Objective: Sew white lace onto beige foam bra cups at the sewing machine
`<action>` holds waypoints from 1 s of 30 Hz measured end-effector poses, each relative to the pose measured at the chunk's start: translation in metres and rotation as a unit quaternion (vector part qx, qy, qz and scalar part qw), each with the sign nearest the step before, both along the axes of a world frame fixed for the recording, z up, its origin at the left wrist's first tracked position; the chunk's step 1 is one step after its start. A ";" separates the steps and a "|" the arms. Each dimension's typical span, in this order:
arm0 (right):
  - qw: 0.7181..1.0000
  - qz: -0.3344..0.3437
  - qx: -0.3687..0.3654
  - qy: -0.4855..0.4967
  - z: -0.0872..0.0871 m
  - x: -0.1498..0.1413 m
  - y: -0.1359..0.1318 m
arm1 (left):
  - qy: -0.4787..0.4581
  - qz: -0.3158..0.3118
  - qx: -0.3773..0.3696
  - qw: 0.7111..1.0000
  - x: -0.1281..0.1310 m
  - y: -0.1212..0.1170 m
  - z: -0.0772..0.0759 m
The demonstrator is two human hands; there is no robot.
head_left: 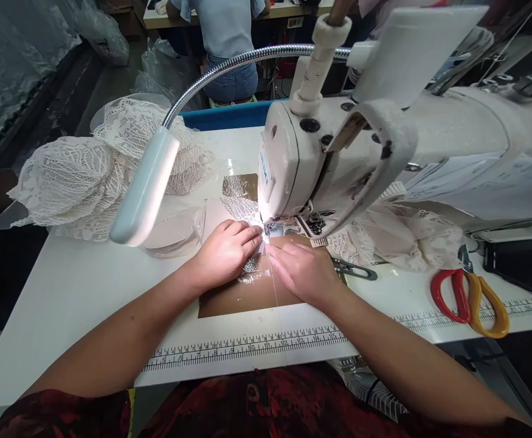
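Note:
My left hand (227,250) lies on a strip of white lace (242,210), fingers together, pressing it flat just left of the needle. My right hand (303,267) rests beside it on the brown plate (242,298), fingertips pinching the lace edge at the presser foot (272,230). Both hands meet under the head of the white sewing machine (338,158).
A pile of white lace (87,170) sits at the table's left back, more lace (397,237) lies right of the needle. Red and yellow scissors (470,298) and thread snips (354,269) lie at the right. A gooseneck lamp (145,182) hangs over the left. A person sits behind.

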State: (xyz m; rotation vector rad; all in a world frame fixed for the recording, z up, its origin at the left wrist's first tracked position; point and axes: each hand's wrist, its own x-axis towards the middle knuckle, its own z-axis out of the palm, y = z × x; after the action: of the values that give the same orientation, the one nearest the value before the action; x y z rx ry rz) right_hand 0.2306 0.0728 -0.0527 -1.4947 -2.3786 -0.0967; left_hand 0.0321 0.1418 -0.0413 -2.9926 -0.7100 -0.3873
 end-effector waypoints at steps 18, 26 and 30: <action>0.999 -0.012 -0.021 0.041 0.004 -0.002 -0.001 | -0.061 0.069 -0.070 0.993 -0.008 0.004 -0.002; 0.918 0.305 -0.214 0.133 0.028 -0.029 -0.037 | -0.123 0.112 -0.089 0.982 -0.015 0.007 -0.005; 0.739 0.455 -0.413 0.275 0.037 -0.047 -0.073 | -0.160 0.112 -0.142 0.970 -0.023 0.007 0.001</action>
State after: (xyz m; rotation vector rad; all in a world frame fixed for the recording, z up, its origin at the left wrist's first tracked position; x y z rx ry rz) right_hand 0.1833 0.0000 -0.0160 -0.2451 -2.3684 1.5484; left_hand 0.0092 0.1491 -0.0404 -3.0894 -1.2135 -0.8336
